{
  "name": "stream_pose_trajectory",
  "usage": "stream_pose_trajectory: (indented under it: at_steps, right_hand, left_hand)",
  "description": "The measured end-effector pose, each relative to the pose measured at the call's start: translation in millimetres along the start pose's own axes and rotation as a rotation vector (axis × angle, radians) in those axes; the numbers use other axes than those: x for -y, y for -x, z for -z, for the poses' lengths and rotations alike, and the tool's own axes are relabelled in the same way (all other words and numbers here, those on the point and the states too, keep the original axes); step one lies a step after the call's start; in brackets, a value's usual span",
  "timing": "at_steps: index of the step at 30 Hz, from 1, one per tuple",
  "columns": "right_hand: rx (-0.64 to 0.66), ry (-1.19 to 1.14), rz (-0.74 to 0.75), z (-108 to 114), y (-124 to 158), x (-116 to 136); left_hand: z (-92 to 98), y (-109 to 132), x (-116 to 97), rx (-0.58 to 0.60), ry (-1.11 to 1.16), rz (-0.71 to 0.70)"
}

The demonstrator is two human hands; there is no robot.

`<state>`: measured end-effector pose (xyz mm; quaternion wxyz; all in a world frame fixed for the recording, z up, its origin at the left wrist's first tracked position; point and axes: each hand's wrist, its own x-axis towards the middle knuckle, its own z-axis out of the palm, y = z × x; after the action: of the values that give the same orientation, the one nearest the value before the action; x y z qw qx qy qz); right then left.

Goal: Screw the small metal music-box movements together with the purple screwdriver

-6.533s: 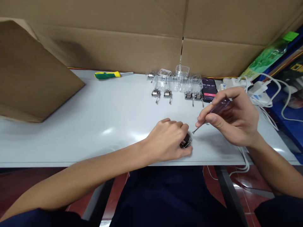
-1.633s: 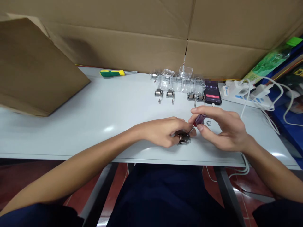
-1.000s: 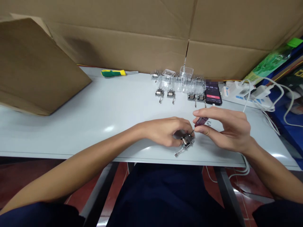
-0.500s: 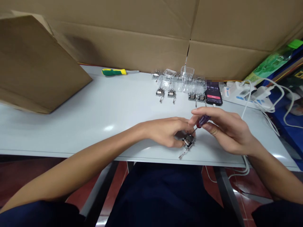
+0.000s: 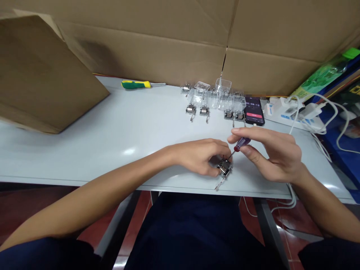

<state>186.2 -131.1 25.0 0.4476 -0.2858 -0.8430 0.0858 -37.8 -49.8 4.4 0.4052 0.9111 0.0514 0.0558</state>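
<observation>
Near the front edge of the table, my left hand (image 5: 201,156) pinches a small metal hand-crank music box mechanism (image 5: 224,167) between thumb and fingers. The crank of the mechanism points down and left, towards the edge. My right hand (image 5: 277,153) holds a screwdriver (image 5: 242,143) with a clear purple handle and a red collar. Its thin shaft slants down to the upper side of the mechanism. The tip, and any screw under it, is too small to make out.
Several similar mechanisms (image 5: 204,110) and clear plastic boxes (image 5: 224,101) stand at the back. Right of them are a phone (image 5: 254,111), a white power strip (image 5: 298,118) with cables, and a bottle (image 5: 323,75). A green-yellow screwdriver (image 5: 136,85) and a cardboard flap (image 5: 47,78) are leftward.
My right hand and the screwdriver have shifted and turned slightly. The mechanism's crank end sits a little further right and lower. My left hand keeps its grip.
</observation>
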Motion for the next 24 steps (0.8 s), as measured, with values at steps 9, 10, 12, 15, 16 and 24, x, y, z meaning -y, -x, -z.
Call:
stream_pose_trajectory:
  at_steps: [9, 10, 12, 15, 16, 24]
  right_hand:
    - [0.078, 0.120, -0.009, 0.0, 0.1, -1.9]
    - [0.091, 0.109, -0.042, -0.2, 0.9, -2.0]
    - [0.039, 0.144, -0.040, -1.3, 2.7, -2.9]
    - [-0.042, 0.189, 0.041, -2.3, 4.2, -4.2]
    - [-0.018, 0.163, 0.034, -2.2, 4.2, -4.2]
    - [-0.077, 0.187, 0.032, -2.1, 3.5, -5.7]
  left_hand:
    - [0.1, -0.3, -0.1, 0.015, 0.000, 0.006]
    - [0.0, -0.3, 0.0, 0.017, -0.001, 0.008]
    - [-0.4, -0.4, 0.3, 0.014, -0.007, 0.009]
    - [-1.4, -0.4, 0.8, 0.002, -0.018, 0.003]
    - [-1.8, -0.3, 1.0, -0.001, -0.017, -0.002]
    - [-4.1, -0.1, 1.8, -0.016, -0.025, -0.005]
